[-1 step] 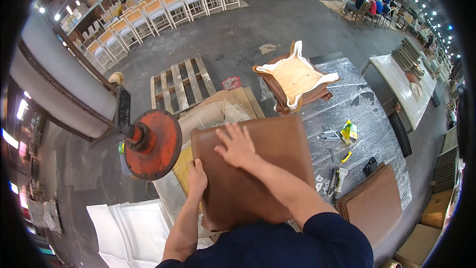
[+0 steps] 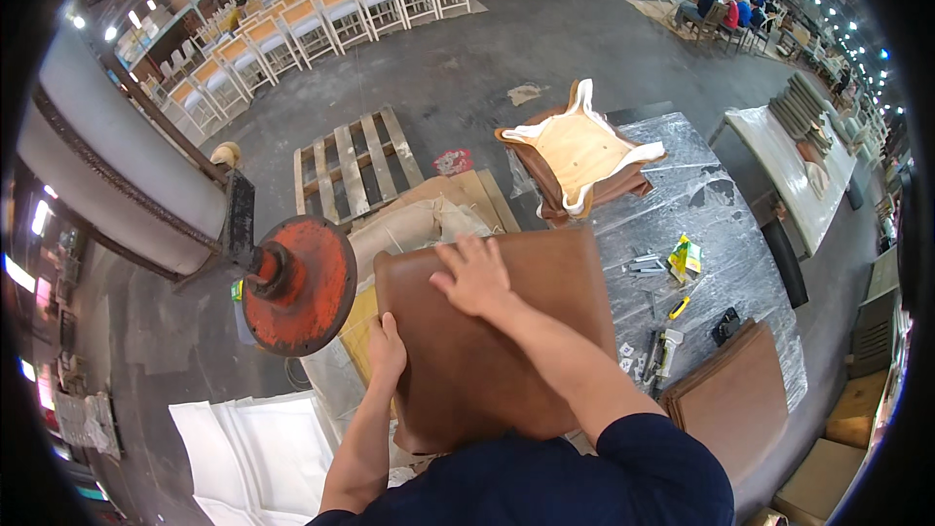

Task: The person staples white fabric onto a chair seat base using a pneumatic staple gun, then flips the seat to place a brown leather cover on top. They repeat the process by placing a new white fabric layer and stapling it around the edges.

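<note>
A plastic-covered workbench [image 2: 721,205] stands in a wide chair workshop; at its near-left corner lies a brown leather seat cushion [image 2: 497,341]. The left hand [image 2: 386,349] grips its left edge, the right hand [image 2: 474,278] presses flat on top, fingers spread. This looks like smoothing the cover; next it needs firm, even pressure toward the far edge, beside the red round disc [image 2: 297,284]

The left hand [image 2: 386,346] curls its fingers in a grip, forearm bare; the right hand [image 2: 474,280] lies flat, fingers spread, forearm extended forward.

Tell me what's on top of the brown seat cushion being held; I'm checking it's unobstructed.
Only the right hand lies flat on the brown seat cushion; the left hand grips its left edge. What is underneath the cushion is covered and cannot be seen.
</note>
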`<move>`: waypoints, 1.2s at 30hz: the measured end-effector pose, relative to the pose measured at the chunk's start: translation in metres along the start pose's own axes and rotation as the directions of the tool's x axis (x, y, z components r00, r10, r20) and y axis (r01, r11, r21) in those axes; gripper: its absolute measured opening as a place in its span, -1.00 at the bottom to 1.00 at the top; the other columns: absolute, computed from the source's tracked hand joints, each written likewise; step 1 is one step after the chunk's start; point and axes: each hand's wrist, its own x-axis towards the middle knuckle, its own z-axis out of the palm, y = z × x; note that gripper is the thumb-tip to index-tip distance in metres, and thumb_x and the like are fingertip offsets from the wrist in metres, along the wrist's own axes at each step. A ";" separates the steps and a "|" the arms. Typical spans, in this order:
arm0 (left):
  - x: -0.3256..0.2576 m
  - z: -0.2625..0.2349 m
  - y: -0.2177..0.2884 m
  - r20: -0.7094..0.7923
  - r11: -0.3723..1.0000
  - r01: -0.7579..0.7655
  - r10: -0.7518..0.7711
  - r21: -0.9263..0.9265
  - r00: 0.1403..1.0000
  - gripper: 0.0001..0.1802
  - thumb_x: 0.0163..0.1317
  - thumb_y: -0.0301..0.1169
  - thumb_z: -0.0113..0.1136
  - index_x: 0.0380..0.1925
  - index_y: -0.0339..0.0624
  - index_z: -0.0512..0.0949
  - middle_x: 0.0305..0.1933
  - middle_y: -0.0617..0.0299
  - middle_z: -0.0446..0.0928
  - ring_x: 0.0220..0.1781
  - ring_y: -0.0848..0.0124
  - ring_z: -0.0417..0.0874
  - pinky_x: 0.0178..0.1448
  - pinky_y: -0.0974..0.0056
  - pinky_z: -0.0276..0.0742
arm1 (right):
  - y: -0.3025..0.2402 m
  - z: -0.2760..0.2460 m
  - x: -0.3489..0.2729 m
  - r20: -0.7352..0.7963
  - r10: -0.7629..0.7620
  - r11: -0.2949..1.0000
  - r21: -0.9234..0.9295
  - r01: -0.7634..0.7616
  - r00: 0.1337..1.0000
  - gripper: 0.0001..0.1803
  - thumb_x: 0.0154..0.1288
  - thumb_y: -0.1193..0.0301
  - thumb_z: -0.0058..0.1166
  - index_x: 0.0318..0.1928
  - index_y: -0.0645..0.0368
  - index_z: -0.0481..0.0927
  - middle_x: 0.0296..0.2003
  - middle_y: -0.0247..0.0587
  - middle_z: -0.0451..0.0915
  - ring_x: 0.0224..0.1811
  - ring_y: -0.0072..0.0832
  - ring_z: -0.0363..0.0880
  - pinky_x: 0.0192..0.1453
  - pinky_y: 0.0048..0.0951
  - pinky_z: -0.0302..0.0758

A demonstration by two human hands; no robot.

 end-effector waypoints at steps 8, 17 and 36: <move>0.002 -0.006 -0.012 -0.039 0.997 -0.063 0.061 -0.043 0.997 -0.34 0.82 0.02 -0.11 0.46 -0.41 0.48 0.31 -0.38 0.69 0.40 -0.32 0.68 0.47 -0.17 0.54 | 0.137 -0.051 -0.023 -0.093 0.325 0.923 -0.188 -0.337 0.941 -0.19 0.72 -0.31 -0.13 0.72 -0.18 0.43 0.79 0.01 0.21 0.87 0.12 0.02 0.81 0.46 -0.03; -0.136 -0.011 -0.050 -0.017 0.972 -0.173 0.178 0.157 0.984 -0.16 0.70 -0.12 0.14 0.74 -0.43 0.14 0.58 -0.46 0.45 0.56 -0.35 0.52 0.68 -0.16 0.36 | 0.172 -0.021 -0.237 -0.109 0.484 0.785 0.492 -0.376 0.868 -0.02 0.70 -0.11 0.14 0.76 0.35 0.18 0.67 0.43 0.30 0.75 0.29 0.25 0.79 0.03 0.27; -0.045 -0.027 -0.060 0.684 0.510 0.609 -0.053 -0.607 0.727 -0.19 0.62 0.14 0.36 0.59 -0.21 0.49 0.53 0.10 0.65 0.50 0.18 0.69 0.56 -0.02 0.65 | 0.147 0.009 -0.296 0.064 0.879 0.071 0.962 -0.263 0.473 -0.38 0.85 -0.06 -0.04 0.36 0.24 0.75 0.02 -0.18 0.82 0.09 -0.41 0.74 0.22 -0.27 0.61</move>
